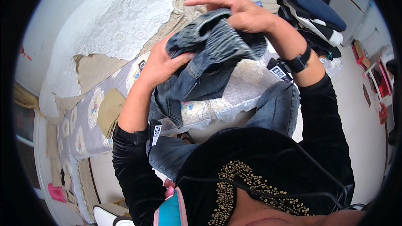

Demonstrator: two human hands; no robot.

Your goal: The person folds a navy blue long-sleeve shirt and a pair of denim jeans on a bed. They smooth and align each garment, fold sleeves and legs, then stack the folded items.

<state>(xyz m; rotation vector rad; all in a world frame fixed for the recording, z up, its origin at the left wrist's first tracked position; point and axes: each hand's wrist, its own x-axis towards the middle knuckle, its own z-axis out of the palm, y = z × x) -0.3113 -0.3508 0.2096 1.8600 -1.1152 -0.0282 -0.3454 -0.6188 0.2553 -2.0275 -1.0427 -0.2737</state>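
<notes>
A dark blue denim garment (201, 75) is bunched up in front of me, above the edge of a quilted sofa or bed cover. Its gathered, elastic-looking waistband (223, 42) is at the top, twisted and slightly blurred. My left hand (161, 61) grips the garment's left side, thumb on top of the cloth. At the upper right, my right hand (248, 14) holds the waistband area; its index finger stretches out to the left, and part of the thumb is hidden by cloth. The garment's lower part hangs down towards my knees.
A folded khaki cloth (110, 113) lies on the floral quilted cover (84, 131) at left. Stacked dark folded clothes (314, 22) stand at the upper right. White lace covers (125, 22) drape behind. A red-and-white rack (380, 81) stands at far right.
</notes>
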